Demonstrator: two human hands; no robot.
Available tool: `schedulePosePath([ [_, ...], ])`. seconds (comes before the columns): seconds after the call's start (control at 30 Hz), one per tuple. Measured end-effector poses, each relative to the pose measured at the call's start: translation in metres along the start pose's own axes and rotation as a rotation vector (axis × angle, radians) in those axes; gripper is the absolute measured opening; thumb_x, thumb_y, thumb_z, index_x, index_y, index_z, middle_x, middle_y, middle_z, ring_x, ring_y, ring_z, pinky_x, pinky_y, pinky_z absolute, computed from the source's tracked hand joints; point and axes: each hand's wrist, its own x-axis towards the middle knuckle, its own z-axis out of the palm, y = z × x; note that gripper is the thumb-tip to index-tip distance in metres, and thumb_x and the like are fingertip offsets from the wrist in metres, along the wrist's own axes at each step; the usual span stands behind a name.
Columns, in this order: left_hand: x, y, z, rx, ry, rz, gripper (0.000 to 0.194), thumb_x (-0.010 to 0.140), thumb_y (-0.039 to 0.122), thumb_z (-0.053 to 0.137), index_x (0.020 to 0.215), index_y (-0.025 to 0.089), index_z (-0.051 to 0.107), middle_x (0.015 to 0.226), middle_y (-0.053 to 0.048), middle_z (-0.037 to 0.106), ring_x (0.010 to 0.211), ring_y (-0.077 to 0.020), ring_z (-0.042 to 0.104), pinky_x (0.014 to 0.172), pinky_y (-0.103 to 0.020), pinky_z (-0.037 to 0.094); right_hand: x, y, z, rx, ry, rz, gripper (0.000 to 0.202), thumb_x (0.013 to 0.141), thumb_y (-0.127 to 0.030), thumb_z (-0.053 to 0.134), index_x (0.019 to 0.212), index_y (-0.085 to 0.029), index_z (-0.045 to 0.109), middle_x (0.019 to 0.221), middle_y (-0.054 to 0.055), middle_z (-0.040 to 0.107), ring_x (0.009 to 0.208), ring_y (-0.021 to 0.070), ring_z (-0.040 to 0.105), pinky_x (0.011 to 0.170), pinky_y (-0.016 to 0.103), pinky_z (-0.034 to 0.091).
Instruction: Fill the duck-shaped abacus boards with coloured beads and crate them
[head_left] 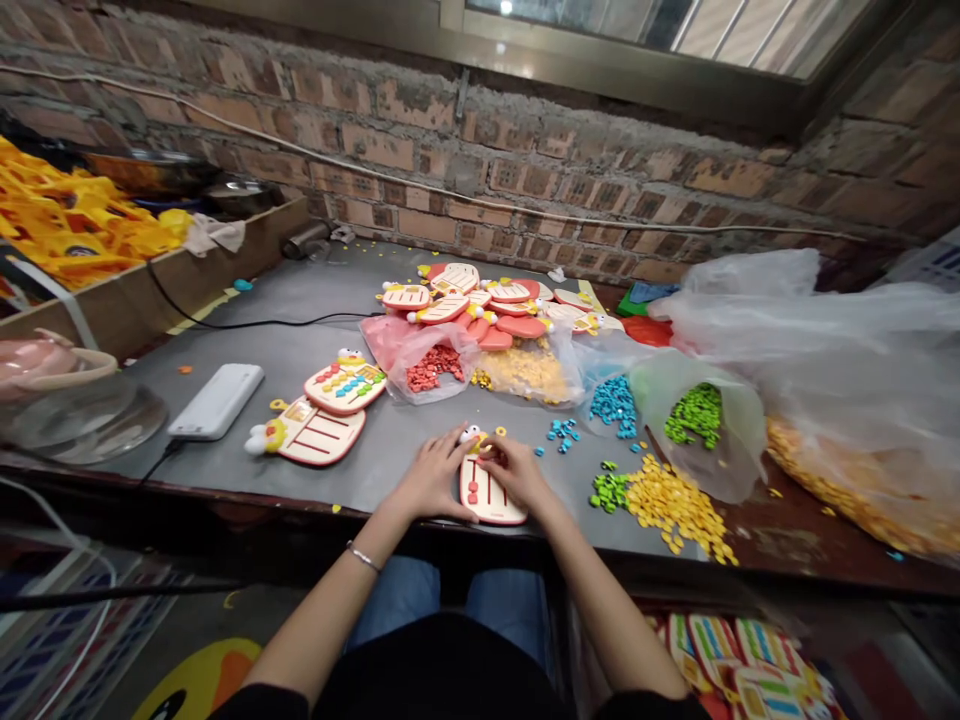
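A cream toy board [495, 505] with a red rim, long slots and a white-and-yellow cartoon head lies near the table's front edge. Red pieces sit in its left slot. My left hand [431, 475] wraps round the board's left side, thumb at the bottom edge and fingers by the head. Over the upper slots, the fingers of my right hand [517, 470] are pinched together; whatever they hold is hidden. To the left, a board filled with coloured pieces [345, 388] rests partly on a board with bare slots [326, 432].
Behind my hands lie bags of red pieces [435, 368] and yellow pieces [529, 372], plus piled boards [450, 308]. Blue pieces [613, 405], green pieces [694, 415] and loose yellow pieces [679, 505] are rightward. A white power bank [217, 400] with a cable lies left.
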Motion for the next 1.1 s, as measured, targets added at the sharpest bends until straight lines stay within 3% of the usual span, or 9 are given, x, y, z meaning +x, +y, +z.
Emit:
schedulePosePath([
  [0.1,-0.001,-0.001,0.000,0.001,0.006,-0.006,0.116,0.053,0.074,0.071,0.147,0.022,0.027,0.155,-0.018,0.022,0.138,-0.0348,0.031,0.110,-0.049,0.025,0.010,-0.009,0.003,0.056,-0.181,-0.032,0.015,0.075,-0.020,0.068,0.089,-0.019,0.066,0.082,0.003,0.069,0.074,0.0178,0.062,0.070,0.029,0.049],
  [0.2,0.000,-0.001,0.000,0.002,-0.017,-0.022,0.118,0.053,0.075,0.070,0.148,0.023,0.026,0.156,-0.017,0.020,0.139,-0.0347,0.029,0.111,-0.050,0.024,0.021,-0.005,-0.009,0.197,-0.379,-0.014,0.024,0.074,-0.030,0.072,0.094,-0.017,0.068,0.086,0.004,0.070,0.075,0.0178,0.063,0.070,0.028,0.049],
  [0.3,0.001,0.000,0.001,-0.003,-0.027,-0.035,0.121,0.054,0.076,0.069,0.150,0.022,0.020,0.157,-0.017,0.017,0.141,-0.0354,0.024,0.111,-0.050,0.024,0.052,0.003,-0.015,0.149,-0.238,-0.021,0.023,0.082,-0.034,0.065,0.095,-0.016,0.068,0.089,0.006,0.070,0.077,0.0180,0.063,0.070,0.028,0.048],
  [0.4,0.002,0.000,0.002,-0.001,-0.027,-0.041,0.122,0.055,0.077,0.068,0.150,0.020,0.020,0.157,-0.018,0.017,0.142,-0.0360,0.022,0.111,-0.051,0.023,0.102,0.006,0.001,-0.067,-0.053,-0.070,0.014,0.084,-0.023,0.060,0.093,-0.015,0.067,0.089,0.007,0.070,0.076,0.0174,0.062,0.070,0.028,0.047],
  [0.53,0.001,-0.002,0.004,0.017,-0.031,-0.046,0.120,0.054,0.078,0.068,0.149,0.018,0.025,0.155,-0.020,0.020,0.141,-0.0366,0.024,0.111,-0.050,0.024,0.160,0.003,0.040,-0.371,-0.071,-0.163,0.021,0.078,-0.008,0.061,0.096,-0.015,0.067,0.101,0.011,0.069,0.092,0.0207,0.061,0.085,0.033,0.045],
  [0.67,0.002,-0.003,0.003,0.017,-0.022,-0.029,0.119,0.054,0.076,0.070,0.149,0.020,0.025,0.155,-0.019,0.020,0.140,-0.0367,0.026,0.110,-0.051,0.025,0.183,0.002,0.058,-0.397,-0.083,-0.171,0.018,0.079,-0.004,0.055,0.084,-0.015,0.068,0.092,0.010,0.070,0.091,0.0218,0.062,0.084,0.033,0.046],
  [0.83,0.003,-0.001,0.000,-0.002,-0.035,-0.036,0.117,0.055,0.074,0.071,0.148,0.020,0.026,0.156,-0.019,0.020,0.140,-0.0371,0.025,0.110,-0.052,0.025,0.152,0.013,0.029,-0.158,0.015,-0.109,0.018,0.081,-0.011,0.057,0.093,-0.017,0.068,0.095,0.007,0.070,0.083,0.0173,0.065,0.078,0.029,0.051],
  [0.97,0.004,0.000,-0.001,-0.021,-0.031,-0.027,0.117,0.056,0.073,0.071,0.150,0.022,0.023,0.156,-0.018,0.018,0.140,-0.0364,0.025,0.110,-0.051,0.024,0.083,0.024,-0.014,0.249,0.167,-0.034,0.017,0.084,-0.030,0.060,0.094,-0.019,0.068,0.093,0.006,0.069,0.080,0.0183,0.067,0.074,0.031,0.054],
  [1.1,0.004,-0.001,-0.002,-0.019,-0.046,-0.024,0.123,0.052,0.076,0.072,0.150,0.021,0.022,0.157,-0.019,0.016,0.141,-0.0368,0.023,0.111,-0.050,0.023,0.019,0.030,-0.041,0.172,0.233,0.034,0.015,0.084,-0.033,0.061,0.088,-0.019,0.067,0.089,0.006,0.068,0.082,0.0199,0.065,0.074,0.033,0.053],
])
